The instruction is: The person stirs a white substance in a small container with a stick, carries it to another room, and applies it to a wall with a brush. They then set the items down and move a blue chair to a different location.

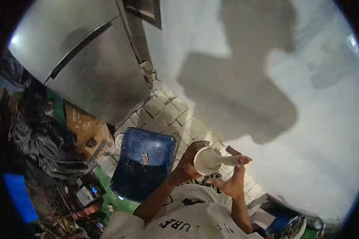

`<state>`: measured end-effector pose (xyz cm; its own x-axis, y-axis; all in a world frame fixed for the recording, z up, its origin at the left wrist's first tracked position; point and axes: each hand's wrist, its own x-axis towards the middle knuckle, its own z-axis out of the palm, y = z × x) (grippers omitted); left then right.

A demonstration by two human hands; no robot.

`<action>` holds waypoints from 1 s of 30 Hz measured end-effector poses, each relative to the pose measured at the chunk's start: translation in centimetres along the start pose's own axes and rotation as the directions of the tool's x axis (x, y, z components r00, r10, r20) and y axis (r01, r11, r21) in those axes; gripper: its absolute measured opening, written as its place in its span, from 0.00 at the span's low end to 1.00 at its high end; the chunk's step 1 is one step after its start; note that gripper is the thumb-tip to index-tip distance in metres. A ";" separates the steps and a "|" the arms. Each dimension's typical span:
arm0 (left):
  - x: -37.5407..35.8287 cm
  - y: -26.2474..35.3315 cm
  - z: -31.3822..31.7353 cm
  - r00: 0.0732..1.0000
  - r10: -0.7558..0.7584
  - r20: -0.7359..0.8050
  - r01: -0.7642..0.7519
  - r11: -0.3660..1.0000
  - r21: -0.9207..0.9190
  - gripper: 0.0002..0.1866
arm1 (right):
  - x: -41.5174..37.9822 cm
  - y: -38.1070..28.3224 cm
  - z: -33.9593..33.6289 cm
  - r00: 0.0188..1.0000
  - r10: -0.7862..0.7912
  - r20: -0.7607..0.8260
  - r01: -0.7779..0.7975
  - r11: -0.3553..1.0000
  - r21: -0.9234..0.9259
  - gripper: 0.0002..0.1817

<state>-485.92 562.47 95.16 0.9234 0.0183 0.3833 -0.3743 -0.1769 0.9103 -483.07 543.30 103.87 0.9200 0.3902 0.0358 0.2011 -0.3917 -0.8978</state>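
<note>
My left hand [188, 162] is wrapped around the round end of a white cup-shaped object [206, 160] with a long stem. The stem points right and ends in a reddish tip. My right hand [230, 182] is just under it, and its thumb and a finger pinch the stem near that tip. Both hands are held close in front of my white printed shirt [195, 221]. A dark blue plastic stool [144, 163] stands directly left of my left hand.
A silver refrigerator [95, 67] fills the upper left, beside a white wall [307, 119] with large shadows on it. The floor is grey paving bricks [167, 109]. Dark bags, a cardboard box [85, 127] and clutter lie at left. A blue item [281, 225] sits at lower right.
</note>
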 end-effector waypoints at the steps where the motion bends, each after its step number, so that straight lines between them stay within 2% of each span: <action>1: 0.1 -0.1 0.0 1.000 -0.007 -0.023 0.008 1.000 0.014 0.48 | 0.4 -0.1 0.9 1.000 -0.010 0.025 0.010 1.000 0.006 0.62; 4: 0.1 -0.6 0.9 0.993 0.017 -0.120 -0.001 0.991 0.135 0.47 | 1.3 0.9 2.2 0.995 0.023 0.094 -0.024 1.000 0.005 0.61; 6: -0.4 -2.5 2.4 0.984 -0.054 -0.172 0.075 0.990 0.117 0.47 | 2.2 3.1 2.6 0.997 -0.042 0.071 0.045 0.998 -0.038 0.60; 7: -1.1 -3.3 3.5 0.980 -0.057 -0.190 0.082 0.989 0.125 0.47 | 2.8 3.1 2.1 0.993 -0.082 0.079 0.092 0.987 -0.133 0.60; 8: -2.0 -4.0 4.9 0.952 -0.175 -0.251 0.156 0.983 -0.094 0.48 | 3.3 3.7 1.6 0.992 -0.090 0.093 0.102 0.986 -0.130 0.60; 10: -0.9 -3.2 6.0 0.911 -0.287 -0.297 0.195 0.933 -0.304 0.48 | 4.3 5.6 0.7 0.965 -0.137 0.224 0.210 0.914 -0.346 0.59; 11: -0.2 -2.0 6.1 0.903 -0.328 -0.277 0.239 0.920 -0.309 0.49 | 5.1 6.6 0.6 0.968 -0.119 0.220 0.180 0.942 -0.284 0.59; 12: -0.1 -3.4 6.5 0.899 -0.338 -0.279 0.253 0.920 -0.300 0.49 | 5.8 7.5 0.4 0.971 -0.100 0.217 0.149 0.964 -0.220 0.59; 13: -0.1 -4.7 6.9 0.895 -0.347 -0.281 0.266 0.919 -0.291 0.49 | 6.3 8.8 0.0 0.971 -0.086 0.225 0.147 0.951 -0.273 0.58; 14: -2.8 -8.9 8.9 0.899 -0.350 -0.265 0.279 0.922 -0.270 0.51 | 6.1 10.3 -0.3 0.971 -0.055 0.234 0.132 0.935 -0.328 0.58; 16: -2.9 -11.0 9.9 0.894 -0.366 -0.260 0.305 0.920 -0.246 0.53 | 6.4 14.7 0.2 0.953 -0.082 0.293 0.158 0.957 -0.243 0.55; 18: -2.3 -11.8 10.9 0.912 -0.277 -0.302 0.348 0.913 0.215 0.51 | 6.4 18.7 1.4 0.922 -0.146 0.360 0.262 0.918 -0.297 0.52; 19: -2.4 -13.2 11.3 0.909 -0.295 -0.296 0.363 0.908 0.211 0.51 | 6.5 20.8 2.1 0.910 -0.161 0.381 0.290 0.905 -0.312 0.51; 21: -3.5 -16.2 12.9 0.897 -0.301 -0.323 0.402 0.858 0.319 0.50 | 6.4 25.0 3.3 0.949 -0.091 0.303 0.125 0.988 -0.093 0.46; 22: -4.7 -18.9 14.1 0.895 -0.322 -0.309 0.414 0.856 0.308 0.50 | 6.1 25.9 4.1 0.964 0.026 0.266 -0.032 0.999 0.020 0.45; 23: -6.3 -22.2 15.6 0.789 -0.519 -0.327 0.490 0.854 -0.174 0.50 | 5.9 26.9 4.8 0.964 0.144 0.225 -0.181 0.972 0.153 0.45; 24: -6.3 -22.6 15.3 0.832 -0.461 -0.310 0.479 0.878 -0.019 0.51 | 5.6 27.8 5.7 0.949 0.258 0.180 -0.302 0.908 0.290 0.44; 25: -6.2 -22.8 15.0 0.869 -0.399 -0.292 0.451 0.882 0.136 0.51 | 4.9 31.4 6.8 0.987 0.150 0.063 -0.157 0.980 0.122 0.41; 26: -7.6 -25.0 15.8 0.872 -0.414 -0.260 0.455 0.882 0.124 0.51 | 4.1 35.7 8.3 0.999 0.021 -0.031 -0.023 0.997 -0.069 0.39; 28: -11.6 -29.8 17.8 0.818 -0.506 -0.273 0.568 0.786 0.244 0.53 | 0.9 43.0 9.5 0.998 -0.027 0.051 0.046 0.908 -0.417 0.44; 29: -12.4 -30.5 18.2 0.822 -0.508 -0.257 0.568 0.757 0.322 0.52 | 1.2 42.6 10.0 0.991 0.097 -0.094 -0.124 0.931 -0.343 0.45; 30: -14.2 -32.0 18.8 0.818 -0.530 -0.224 0.575 0.757 0.310 0.52 | 1.5 43.3 10.7 0.965 0.209 -0.156 -0.234 0.958 -0.166 0.47</action>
<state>-485.48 549.39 57.69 0.9347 0.3293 -0.1334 0.2740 -0.4288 0.8609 -476.59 535.84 60.33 0.9828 0.1647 -0.0841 0.0332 -0.6046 -0.7958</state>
